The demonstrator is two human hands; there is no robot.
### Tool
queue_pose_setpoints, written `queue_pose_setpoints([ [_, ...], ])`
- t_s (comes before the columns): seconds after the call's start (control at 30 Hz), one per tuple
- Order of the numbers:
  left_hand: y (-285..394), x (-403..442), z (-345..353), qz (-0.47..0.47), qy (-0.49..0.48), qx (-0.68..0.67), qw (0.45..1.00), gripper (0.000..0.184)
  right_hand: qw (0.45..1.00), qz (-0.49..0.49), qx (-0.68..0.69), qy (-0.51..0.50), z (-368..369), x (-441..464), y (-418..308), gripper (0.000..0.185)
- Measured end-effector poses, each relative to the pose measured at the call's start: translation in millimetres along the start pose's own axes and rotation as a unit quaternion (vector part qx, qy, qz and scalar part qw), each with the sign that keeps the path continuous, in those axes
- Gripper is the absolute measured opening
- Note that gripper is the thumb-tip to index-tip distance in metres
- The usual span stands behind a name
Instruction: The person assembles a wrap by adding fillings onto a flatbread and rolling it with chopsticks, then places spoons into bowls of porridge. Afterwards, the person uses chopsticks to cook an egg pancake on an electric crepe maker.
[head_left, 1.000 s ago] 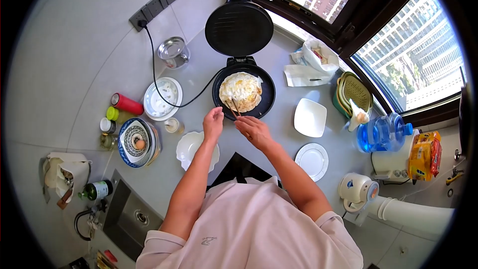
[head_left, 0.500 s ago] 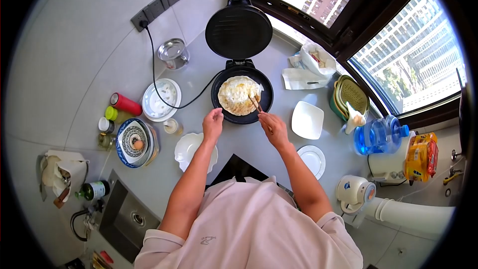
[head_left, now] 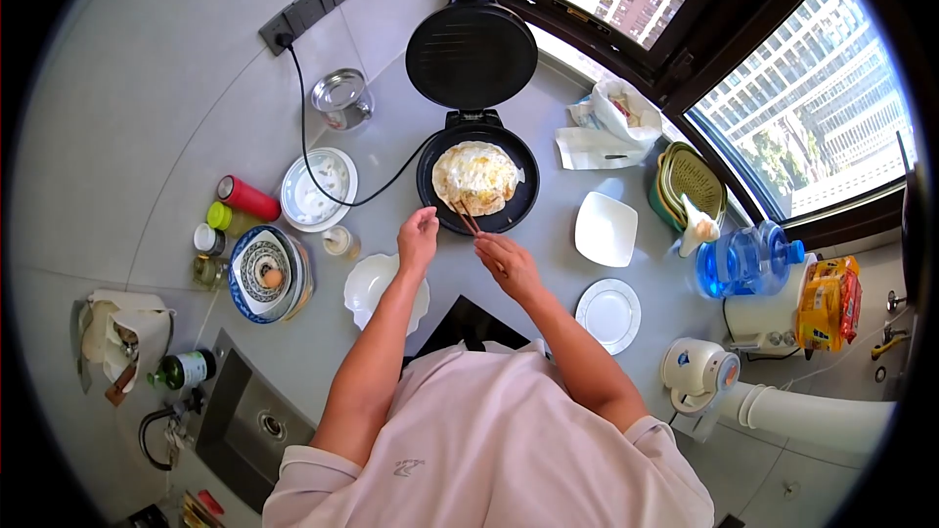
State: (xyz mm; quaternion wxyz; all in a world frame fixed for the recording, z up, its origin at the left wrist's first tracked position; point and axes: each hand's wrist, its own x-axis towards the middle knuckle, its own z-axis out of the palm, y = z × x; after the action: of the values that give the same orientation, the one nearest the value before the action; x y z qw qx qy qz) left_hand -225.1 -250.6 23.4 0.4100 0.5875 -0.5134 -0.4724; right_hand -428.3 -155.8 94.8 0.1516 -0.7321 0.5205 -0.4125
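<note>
A pancake topped with egg (head_left: 477, 176) lies in the round black electric griddle (head_left: 526, 205), whose ridged lid (head_left: 471, 57) stands raised behind. My right hand (head_left: 507, 264) is closed around a pair of chopsticks (head_left: 469, 219). Their tips touch the pancake's front edge, left of its middle. Just off the griddle's front-left rim is my left hand (head_left: 419, 237), its fingers curled together, with nothing visible in them. Below that hand sits a white scalloped bowl (head_left: 377, 303), partly covered by my forearm.
To the right are a square white bowl (head_left: 605, 229), a white plate (head_left: 608, 317) and a water jug (head_left: 748, 262). A power cord (head_left: 391, 183) arcs over a stack of plates (head_left: 293, 198) at left. An egg (head_left: 272, 279) rests in stacked bowls, near the sink (head_left: 245, 420).
The right hand has shifted left with the chopsticks, whose tips went from the pancake's right edge to its front edge. My left hand has barely moved.
</note>
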Motion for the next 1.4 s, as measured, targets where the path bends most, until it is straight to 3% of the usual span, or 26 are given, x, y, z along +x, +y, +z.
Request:
queue_pose_setpoints([
  [0.1, 3, -2, -3, 0.0, 0.002, 0.002, 1.0, 0.024, 1.0, -0.017, 0.005, 0.004, 2, 12, 0, 0.014],
  [0.23, 11, -4, -10, -0.028, 0.005, -0.001, 1.0, 0.025, 0.996, 0.005, 0.008, 0.091, -4, 7, 4, 0.015],
  [0.43, 5, -4, -8, -0.029, -0.001, 0.003, 1.0, 0.025, 0.998, 0.022, -0.021, 0.047, -8, -16, 12, 0.015],
  [0.63, -4, -1, 1, 0.01, -0.008, 0.0, 1.0, 0.023, 0.995, 0.048, 0.0, 0.085, -22, -14, 5, 0.013],
  [0.73, -4, 1, 5, 0.011, -0.009, 0.002, 1.0, 0.024, 0.998, 0.042, -0.016, 0.046, -24, -21, 8, 0.014],
  [0.93, -7, 0, 6, 0.013, -0.015, -0.001, 1.0, 0.023, 0.996, 0.027, -0.022, 0.077, -26, -16, 7, 0.013],
  [1.03, -6, -1, 5, 0.009, -0.011, -0.003, 1.0, 0.023, 0.998, 0.017, -0.032, 0.044, -24, -19, 10, 0.013],
  [1.23, -6, -7, -2, 0.003, -0.009, -0.004, 1.0, 0.023, 0.994, 0.08, 0.009, 0.079, -23, -13, -1, 0.011],
  [1.4, -10, -8, -2, -0.006, -0.017, 0.004, 1.0, 0.023, 0.997, 0.052, -0.018, 0.055, -19, -7, 4, 0.014],
])
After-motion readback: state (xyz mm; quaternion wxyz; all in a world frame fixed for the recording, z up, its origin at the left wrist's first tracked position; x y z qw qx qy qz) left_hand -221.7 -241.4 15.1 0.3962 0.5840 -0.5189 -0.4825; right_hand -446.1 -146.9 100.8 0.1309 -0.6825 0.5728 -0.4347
